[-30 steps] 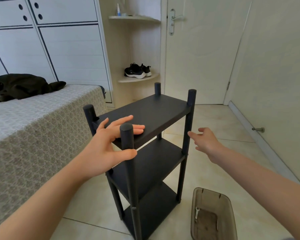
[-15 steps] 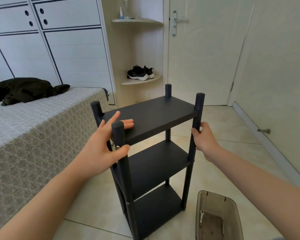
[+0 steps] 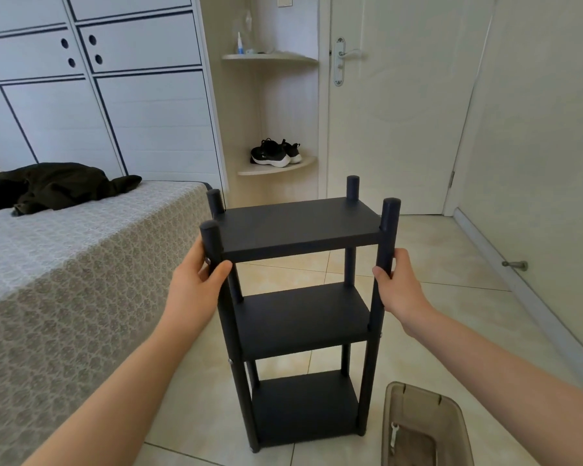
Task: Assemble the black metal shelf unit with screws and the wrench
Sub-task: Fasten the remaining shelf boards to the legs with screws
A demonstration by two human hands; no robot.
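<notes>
Black and matte, the three-tier metal shelf unit with four round posts stands upright on the beige tiled floor. Its long axis is vertical, its left side is near the edge of the bed with the patterned grey cover, and its near right foot is just beside the far left corner of a brown translucent plastic tray. The left hand grips the near left post just under the top shelf, thumb laid across the front of the tube and fingers gone round behind it, out of sight; a silver screw head shows on the post beside the thumb. The right hand grips the near right post at about the same height, thumb on the near face and fingers curled round the outer side. So the unit lies straight ahead of and between the two hands, held high on its near pair of posts, and neither hand is the nearer. By my reading, any lift or turn from this hold would pivot near the top, so the tall narrow frame could swing at its feet toward the tray or the bed. All three shelves sit level, so the build looks close to done, though the far joints cannot be checked from here. The small pale wrench lies inside the tray, low and to the right, nearer the right hand, which would have to let go of its post to reach it
</notes>
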